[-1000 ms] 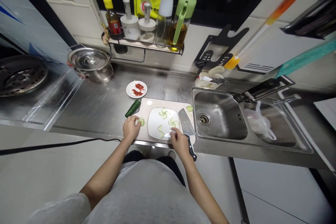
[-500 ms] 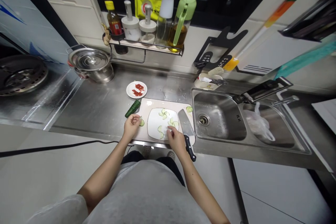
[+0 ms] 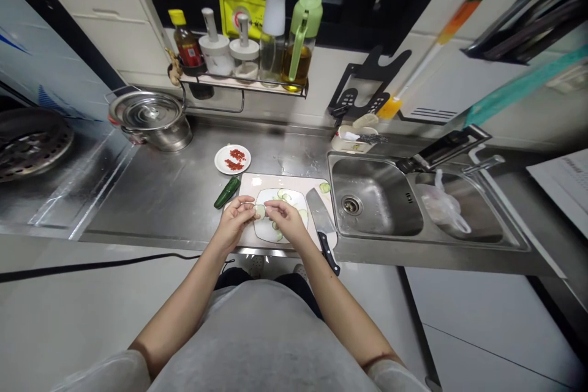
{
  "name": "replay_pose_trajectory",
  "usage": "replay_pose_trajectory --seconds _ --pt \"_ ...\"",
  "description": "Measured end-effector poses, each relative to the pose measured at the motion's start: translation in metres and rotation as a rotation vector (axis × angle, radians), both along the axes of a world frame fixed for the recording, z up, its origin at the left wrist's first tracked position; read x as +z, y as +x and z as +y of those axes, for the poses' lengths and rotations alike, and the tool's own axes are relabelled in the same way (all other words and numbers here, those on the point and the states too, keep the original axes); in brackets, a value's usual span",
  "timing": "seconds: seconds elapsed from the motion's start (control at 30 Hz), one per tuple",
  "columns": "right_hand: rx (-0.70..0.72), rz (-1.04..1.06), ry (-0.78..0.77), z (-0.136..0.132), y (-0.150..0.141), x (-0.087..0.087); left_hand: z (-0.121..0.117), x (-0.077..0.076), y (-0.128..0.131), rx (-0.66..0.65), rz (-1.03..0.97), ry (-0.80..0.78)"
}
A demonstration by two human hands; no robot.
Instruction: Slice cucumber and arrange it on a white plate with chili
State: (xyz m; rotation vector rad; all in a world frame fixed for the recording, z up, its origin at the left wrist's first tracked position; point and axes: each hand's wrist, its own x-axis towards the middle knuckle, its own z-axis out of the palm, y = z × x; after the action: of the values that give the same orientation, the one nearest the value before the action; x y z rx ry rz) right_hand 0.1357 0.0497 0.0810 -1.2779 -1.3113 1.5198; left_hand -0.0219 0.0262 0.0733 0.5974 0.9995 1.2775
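Observation:
Over the white plate (image 3: 263, 231), my left hand (image 3: 236, 223) pinches a thin, pale cucumber slice (image 3: 260, 211) between thumb and fingers. My right hand (image 3: 288, 220) is closed at the slice's right edge, its thumb and fingertips gripping there. Curved cucumber slices (image 3: 285, 195) lie on the plate, partly covered by my hands. Underneath is a pale cutting board (image 3: 250, 181), which also bears a cleaver (image 3: 320, 211) with a black handle and a few slices (image 3: 324, 187) in its far right corner. A dark green piece of cucumber (image 3: 226, 192) rests left of the board.
A small plate of chopped red pieces (image 3: 219, 162) stands behind the board. At the left is a lidded steel pot (image 3: 168, 135). A double sink (image 3: 381, 196) lies to the right, with a plastic bag (image 3: 441, 202) in its far basin. Bottles and jars line a wall rack (image 3: 243, 81).
My hands have come together above the plate, the left moving right with a slice and the right moving left to meet it. The view has shifted slightly.

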Motion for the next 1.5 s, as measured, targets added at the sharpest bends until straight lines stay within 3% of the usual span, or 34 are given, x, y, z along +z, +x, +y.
replay_pose_trajectory --seconds 0.2,0.37,0.5,0.87,1.13,1.3,1.4,1.5 --pt "0.019 0.078 -0.060 -0.002 -0.003 0.002 -0.003 -0.003 0.006 -0.046 0.061 -0.003" --pt "-0.023 0.069 -0.107 -0.001 0.000 0.002 -0.003 -0.011 0.005 -0.023 0.234 0.024" --pt "-0.033 0.048 -0.135 -0.002 0.002 0.000 -0.003 -0.013 0.007 -0.088 0.342 0.015" --pt "-0.022 0.114 -0.221 -0.005 0.002 0.003 -0.002 -0.012 0.006 -0.168 0.396 0.060" --pt "-0.029 0.184 -0.384 -0.005 0.003 0.001 -0.001 0.002 -0.001 -0.179 0.809 0.316" --pt "-0.015 0.257 -0.470 -0.006 0.005 0.004 -0.004 0.003 -0.003 -0.113 1.102 0.413" --pt "-0.028 0.232 -0.478 -0.006 0.005 0.003 -0.008 -0.003 0.002 -0.064 1.004 0.337" --pt "-0.029 0.180 -0.444 -0.004 0.008 0.001 -0.012 -0.010 0.013 -0.050 0.684 0.138"
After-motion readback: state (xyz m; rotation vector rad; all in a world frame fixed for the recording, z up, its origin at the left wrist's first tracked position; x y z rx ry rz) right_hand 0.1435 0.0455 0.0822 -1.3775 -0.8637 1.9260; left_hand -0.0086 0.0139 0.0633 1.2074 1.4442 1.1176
